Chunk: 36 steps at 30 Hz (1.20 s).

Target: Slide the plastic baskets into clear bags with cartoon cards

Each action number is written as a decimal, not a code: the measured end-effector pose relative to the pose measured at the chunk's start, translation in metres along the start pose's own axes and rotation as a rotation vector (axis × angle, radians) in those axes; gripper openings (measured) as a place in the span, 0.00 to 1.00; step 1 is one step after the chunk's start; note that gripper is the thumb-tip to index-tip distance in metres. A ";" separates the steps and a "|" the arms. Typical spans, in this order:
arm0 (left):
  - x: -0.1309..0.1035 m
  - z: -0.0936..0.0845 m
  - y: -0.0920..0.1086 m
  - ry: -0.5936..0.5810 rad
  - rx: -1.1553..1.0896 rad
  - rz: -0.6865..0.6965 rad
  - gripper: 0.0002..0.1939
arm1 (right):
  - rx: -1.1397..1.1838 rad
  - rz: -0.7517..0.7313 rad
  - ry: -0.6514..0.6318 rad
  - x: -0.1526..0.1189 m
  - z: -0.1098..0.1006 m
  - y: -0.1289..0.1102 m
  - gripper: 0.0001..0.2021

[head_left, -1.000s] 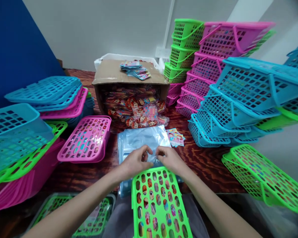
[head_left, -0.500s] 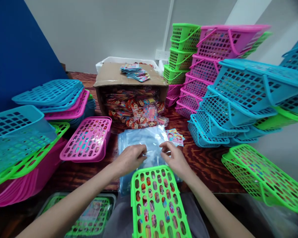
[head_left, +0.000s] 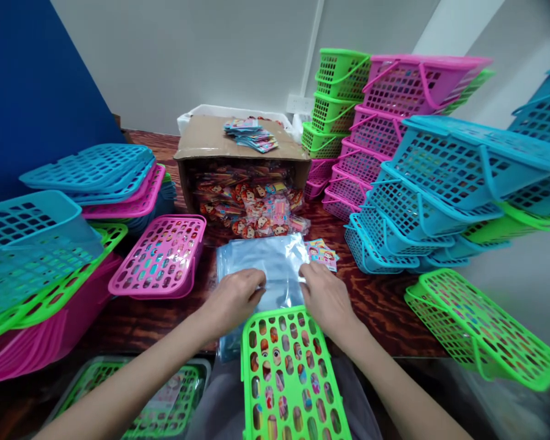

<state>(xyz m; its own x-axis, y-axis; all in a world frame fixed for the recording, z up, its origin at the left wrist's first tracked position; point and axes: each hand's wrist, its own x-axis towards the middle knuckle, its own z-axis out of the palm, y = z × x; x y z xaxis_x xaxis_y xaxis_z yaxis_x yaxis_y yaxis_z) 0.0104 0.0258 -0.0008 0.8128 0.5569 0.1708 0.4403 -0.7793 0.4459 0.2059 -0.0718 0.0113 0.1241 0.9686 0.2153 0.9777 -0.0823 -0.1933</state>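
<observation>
A stack of clear plastic bags lies flat on the table in front of me. My left hand is closed in a pinch at the left part of the top bag. Opposite it, my right hand pinches the bag's right side with curled fingers. The bag's film between them looks creased and shiny. Just below the hands, a lidded green basket rests on my lap, with colourful items showing through its holes. Picture cards lie beyond my right hand.
Ahead stands a cardboard box of packaged items, with a card pile on top. Filled baskets are stacked at right; a green basket lies nearer. At left are a pink basket, stacked lids and nested baskets.
My right hand has shifted slightly right and down, its fingers now more closed. My left hand has moved a little left. The view has shifted slightly; the lap basket stays in place.
</observation>
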 end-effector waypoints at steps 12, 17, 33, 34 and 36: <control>-0.081 0.027 0.012 0.370 0.264 -0.008 0.07 | 0.238 -0.058 0.289 -0.078 0.012 0.011 0.07; -0.097 0.037 0.021 0.514 0.185 0.042 0.04 | 0.295 -0.117 0.374 -0.098 0.015 0.008 0.08; -0.106 0.076 0.014 0.702 0.163 -0.092 0.13 | 0.387 -0.198 0.443 -0.112 0.047 0.036 0.08; -0.107 0.080 0.013 0.699 0.163 -0.124 0.12 | 0.373 -0.198 0.460 -0.113 0.050 0.037 0.09; -0.110 0.087 0.014 0.664 0.157 -0.195 0.08 | 0.349 -0.180 0.477 -0.115 0.055 0.039 0.10</control>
<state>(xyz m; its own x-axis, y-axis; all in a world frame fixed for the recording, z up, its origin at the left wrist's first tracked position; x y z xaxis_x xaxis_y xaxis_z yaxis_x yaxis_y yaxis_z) -0.0394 -0.0713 -0.0893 0.3316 0.7089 0.6225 0.6447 -0.6520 0.3991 0.2206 -0.1734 -0.0741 0.1029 0.7420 0.6624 0.8872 0.2327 -0.3985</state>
